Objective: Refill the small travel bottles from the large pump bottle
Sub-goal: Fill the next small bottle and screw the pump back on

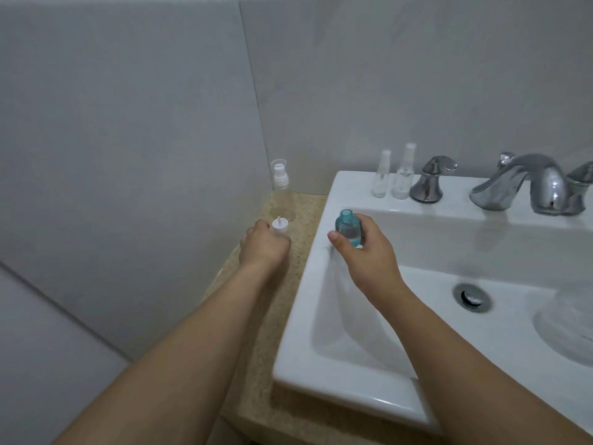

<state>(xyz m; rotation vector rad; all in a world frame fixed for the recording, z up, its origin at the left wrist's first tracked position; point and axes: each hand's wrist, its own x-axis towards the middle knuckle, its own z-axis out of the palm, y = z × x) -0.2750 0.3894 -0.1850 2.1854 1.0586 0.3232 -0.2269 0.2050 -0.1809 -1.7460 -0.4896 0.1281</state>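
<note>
**Open blue bottle held over the sink edge, white cap in the other hand**

A small blue bottle point(348, 228) sits at the centre of the frame, upright and uncapped, with clear liquid in its lower part. The right hand point(365, 252) grasps it, fingers wrapped round its far side and the thumb stretched out toward the left, just above the left rim of the white sink point(321, 316).

Left of it, the left hand point(264, 244) is clenched over the speckled counter point(256, 348), pinching a white cap point(279, 225) with a thin tube sticking up from it. Just behind that hand, in the corner where the grey wall tiles point(128, 139) meet, stands a larger clear bottle point(284, 194) with a white pump top under a clear cover; the hand and cap hide its base.

On the back ledge of the sink, upper centre of the frame, two slim clear spray bottles point(393, 176) stand side by side, touching or nearly so. Right beside them is a chrome tap handle point(428, 181), then the curved chrome spout point(526, 183) further right, and a second handle point(580, 184) cut off by the right edge.

In the basin at lower right lies the chrome drain point(472, 297). Both bare forearms reach in from the bottom of the frame, the right one crossing over the sink's front corner.
</note>
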